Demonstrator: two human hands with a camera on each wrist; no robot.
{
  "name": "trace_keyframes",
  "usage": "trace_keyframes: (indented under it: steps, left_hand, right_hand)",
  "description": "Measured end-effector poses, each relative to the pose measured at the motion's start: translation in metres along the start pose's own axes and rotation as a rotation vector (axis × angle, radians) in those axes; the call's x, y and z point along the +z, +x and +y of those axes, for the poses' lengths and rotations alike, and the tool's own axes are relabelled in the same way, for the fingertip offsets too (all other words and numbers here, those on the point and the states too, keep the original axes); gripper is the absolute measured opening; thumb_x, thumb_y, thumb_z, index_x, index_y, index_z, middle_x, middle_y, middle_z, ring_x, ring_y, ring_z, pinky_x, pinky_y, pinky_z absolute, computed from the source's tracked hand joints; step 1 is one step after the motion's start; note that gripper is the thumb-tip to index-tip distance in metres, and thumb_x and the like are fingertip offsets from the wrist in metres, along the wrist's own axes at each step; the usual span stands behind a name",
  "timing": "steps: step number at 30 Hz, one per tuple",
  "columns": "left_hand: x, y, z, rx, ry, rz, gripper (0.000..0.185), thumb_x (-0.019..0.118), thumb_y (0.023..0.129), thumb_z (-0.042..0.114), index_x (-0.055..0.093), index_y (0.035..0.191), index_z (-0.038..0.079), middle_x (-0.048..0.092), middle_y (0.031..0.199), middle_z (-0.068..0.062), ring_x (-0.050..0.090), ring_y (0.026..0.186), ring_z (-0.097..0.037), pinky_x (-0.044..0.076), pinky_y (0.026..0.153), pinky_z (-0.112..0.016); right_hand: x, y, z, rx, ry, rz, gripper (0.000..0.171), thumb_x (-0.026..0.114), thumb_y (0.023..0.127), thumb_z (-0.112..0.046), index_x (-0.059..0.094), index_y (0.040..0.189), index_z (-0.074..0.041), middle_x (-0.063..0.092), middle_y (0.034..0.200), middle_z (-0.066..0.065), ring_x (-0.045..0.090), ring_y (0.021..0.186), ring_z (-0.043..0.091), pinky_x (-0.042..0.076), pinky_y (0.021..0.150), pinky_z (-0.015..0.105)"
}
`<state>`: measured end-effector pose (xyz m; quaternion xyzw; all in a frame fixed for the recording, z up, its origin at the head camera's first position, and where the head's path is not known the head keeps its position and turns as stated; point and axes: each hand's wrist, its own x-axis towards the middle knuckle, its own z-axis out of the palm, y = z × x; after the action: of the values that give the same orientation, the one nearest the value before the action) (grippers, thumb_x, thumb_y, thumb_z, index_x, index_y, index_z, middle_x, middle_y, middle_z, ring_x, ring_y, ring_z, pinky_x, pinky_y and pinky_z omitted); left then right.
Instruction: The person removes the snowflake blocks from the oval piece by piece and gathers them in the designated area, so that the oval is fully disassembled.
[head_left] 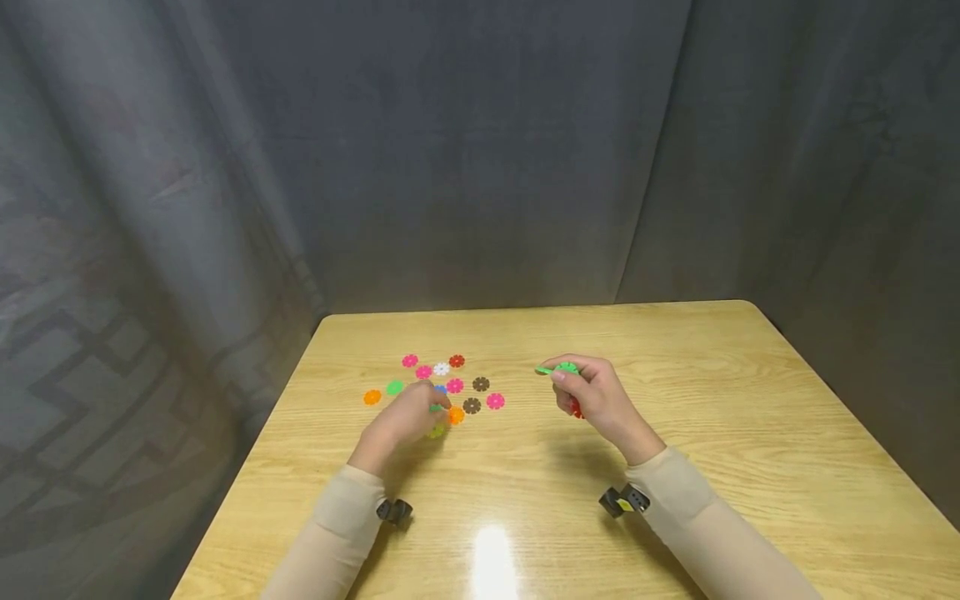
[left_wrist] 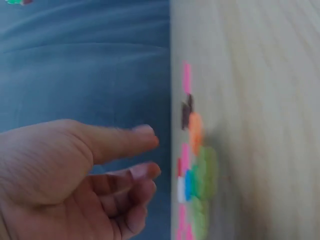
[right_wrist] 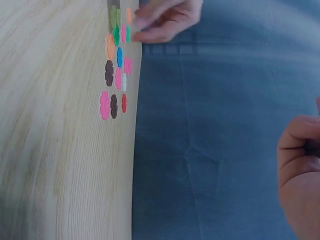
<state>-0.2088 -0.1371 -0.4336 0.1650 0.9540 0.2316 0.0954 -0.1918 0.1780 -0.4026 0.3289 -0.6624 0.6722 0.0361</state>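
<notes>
my three cameras and where they look

head view looks down and forward over my table from above; each wrist view sits close by its hand, turned sideways, facing the curtain; all share the scattered discs.

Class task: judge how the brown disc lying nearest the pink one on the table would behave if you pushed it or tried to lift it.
The brown disc lies flat and thin, so it would probably slide, not roll. It looks like light, stiff plastic. Lifting it off the smooth table may need a fingernail under its notched edge.
</notes>
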Motion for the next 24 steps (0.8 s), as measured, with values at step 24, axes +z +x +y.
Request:
trace_keyframes:
  steps: [24]
  left_hand:
    - [-0.019,-0.012,0.102,0.457,-0.495,0.277,0.025,0.068,0.095,0.018,0.068,0.119,0.012,0.066,0.093,0.004,0.062,0.075,-0.016,0.053,0.064,-0.031]
  right_hand:
    - [0.002,-0.001,-0.004,0.037,-0.061,-0.034,0.017,0.057,0.097,-0.003,0.068,0.108,0.002,0.046,0.061,0.01,0.04,0.049,0.012,0.036,0.043,0.026]
